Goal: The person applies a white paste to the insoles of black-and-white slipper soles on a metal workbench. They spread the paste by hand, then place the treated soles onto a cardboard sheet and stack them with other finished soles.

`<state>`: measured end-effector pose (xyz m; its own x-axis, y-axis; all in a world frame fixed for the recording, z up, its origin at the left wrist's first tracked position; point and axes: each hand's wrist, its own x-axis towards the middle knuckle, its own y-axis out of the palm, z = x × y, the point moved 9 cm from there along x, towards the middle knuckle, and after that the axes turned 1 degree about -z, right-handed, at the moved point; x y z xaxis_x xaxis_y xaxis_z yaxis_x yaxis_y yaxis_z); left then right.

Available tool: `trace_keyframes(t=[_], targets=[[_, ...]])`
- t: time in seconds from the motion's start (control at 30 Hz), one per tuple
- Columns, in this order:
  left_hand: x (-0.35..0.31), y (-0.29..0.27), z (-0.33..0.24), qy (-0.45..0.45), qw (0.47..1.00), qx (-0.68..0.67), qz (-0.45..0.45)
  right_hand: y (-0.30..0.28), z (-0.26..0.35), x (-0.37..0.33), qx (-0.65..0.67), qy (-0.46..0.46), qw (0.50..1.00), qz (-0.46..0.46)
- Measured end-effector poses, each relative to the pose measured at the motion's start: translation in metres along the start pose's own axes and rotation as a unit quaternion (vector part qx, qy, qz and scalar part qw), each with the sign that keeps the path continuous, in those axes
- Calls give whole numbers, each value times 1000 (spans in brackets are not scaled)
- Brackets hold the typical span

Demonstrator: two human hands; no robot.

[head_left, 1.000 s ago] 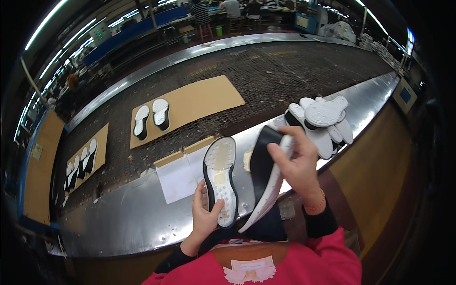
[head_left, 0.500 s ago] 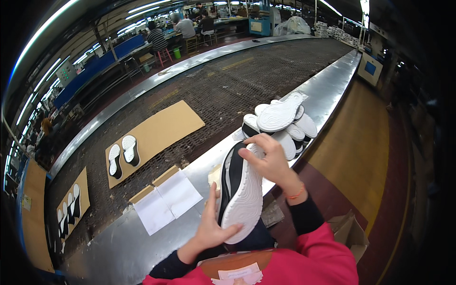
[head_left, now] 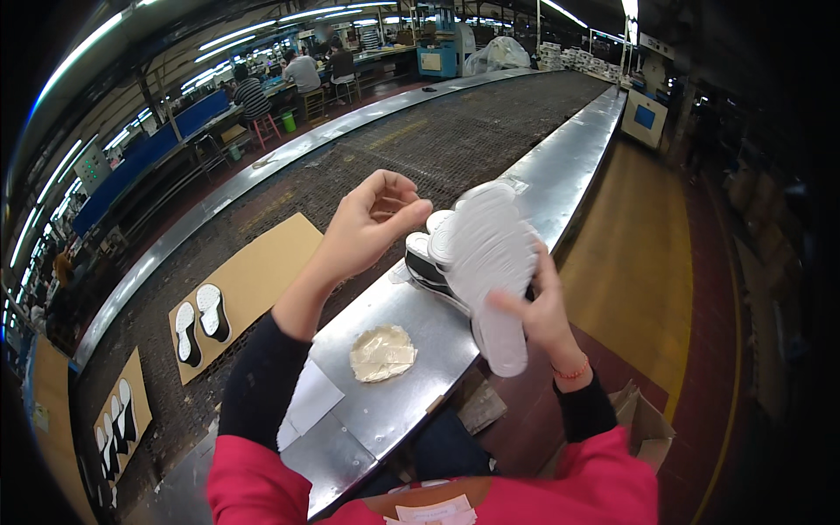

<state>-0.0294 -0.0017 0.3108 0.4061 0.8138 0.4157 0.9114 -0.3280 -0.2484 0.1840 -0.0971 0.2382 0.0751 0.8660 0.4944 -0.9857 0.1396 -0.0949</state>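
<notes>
A white shoe sole [head_left: 492, 254], its tread blurred by motion, is held up in my right hand [head_left: 551, 311], thumb across the tread and fingers along its right edge. My left hand [head_left: 372, 223] is raised to the left of it, over the mesh. Its fingers are loosely curled, thumb apart from them, with nothing visible in them. Behind the held sole, a pile of white and black soles [head_left: 422, 265] lies on the metal edge of the belt line, mostly hidden. A round cream-coloured patch [head_left: 382, 353] covers part of the metal below my left forearm.
On the dark mesh belt [head_left: 385, 166] lies a cardboard sheet [head_left: 262, 262] with two soles [head_left: 210, 312]; a smaller cardboard piece [head_left: 136, 385] bears several more. White paper [head_left: 312, 404] is partly under my left arm. An open carton [head_left: 647, 429] stands at right. People sit at far benches.
My left hand has let go of the sole and risen to the far left. My right hand has turned the sole tread-up and carried it right. The view has shifted rightward.
</notes>
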Motion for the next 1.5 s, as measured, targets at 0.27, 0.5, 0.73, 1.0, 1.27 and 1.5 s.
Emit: trace_keyframes(t=[0.27, 0.5, 0.73, 1.0, 1.27, 1.5], targets=[[46, 70, 180, -155, 988, 3, 1, -108, -182, 18, 93, 194, 921, -326], [33, 78, 210, -264, 947, -181, 3, -61, -158, 23, -206, 376, 825, -368], [44, 85, 201, -272, 937, -213, 57, -80, -187, 31, -209, 312, 825, -422], [20, 34, 179, -179, 978, -107, -21, -88, -160, 34, -203, 160, 864, -431], [-167, -263, 204, -226, 890, 286, -274, -71, -38, -10, -53, -28, 955, -290], [-349, -454, 290, -548, 637, 450, -301, -28, -3, -22, -19, -15, 988, -156]])
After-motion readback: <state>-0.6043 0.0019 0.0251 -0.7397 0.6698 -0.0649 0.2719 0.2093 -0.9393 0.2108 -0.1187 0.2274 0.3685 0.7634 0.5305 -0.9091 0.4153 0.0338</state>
